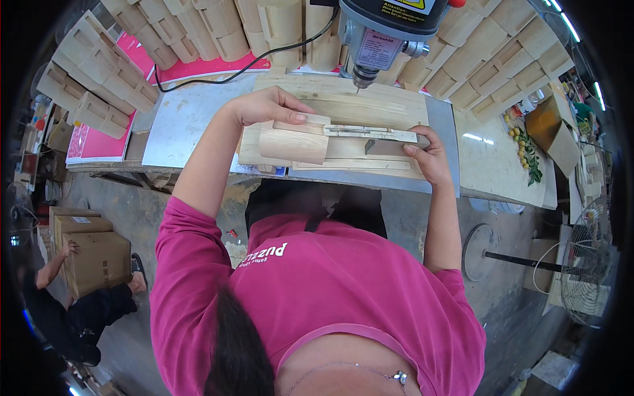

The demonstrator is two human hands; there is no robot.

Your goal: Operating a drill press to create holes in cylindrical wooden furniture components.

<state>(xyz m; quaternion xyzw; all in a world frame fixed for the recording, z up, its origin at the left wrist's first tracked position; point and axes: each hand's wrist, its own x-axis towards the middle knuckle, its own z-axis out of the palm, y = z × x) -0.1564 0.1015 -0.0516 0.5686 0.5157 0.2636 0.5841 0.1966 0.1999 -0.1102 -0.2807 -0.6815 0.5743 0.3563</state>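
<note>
We see a pale rounded block of light wood [292, 144] lying on a flat wooden jig of stacked boards [389, 109] on the bench, just below and left of the drill bit. The left hand [267, 105] rests on top of the block's upper edge, fingers together and pressed flat along a thin wooden strip [317, 120], thumb tucked beside them. To the right of the block, a narrow metal bar [373, 133] runs across the jig. The right hand [428, 155] grips the jig's right end, its fingers curled around the edge and its thumb lying on a dark grey rectangular piece [386, 146] next to the bar.

Above the jig hangs the grey head of a bench drill press [386, 30], its bit pointing down at the upper board, apart from the block. The jig sits on a dull grey metal sheet [181, 115] that covers the workbench. Rows of similar pale wooden blocks [105, 72] are stacked behind and to both sides, some on pink sheets [99, 142]. A black cable [264, 56] trails across the back. At the far left, another person [53, 277] holds brown cardboard boxes [92, 257] on the floor.
</note>
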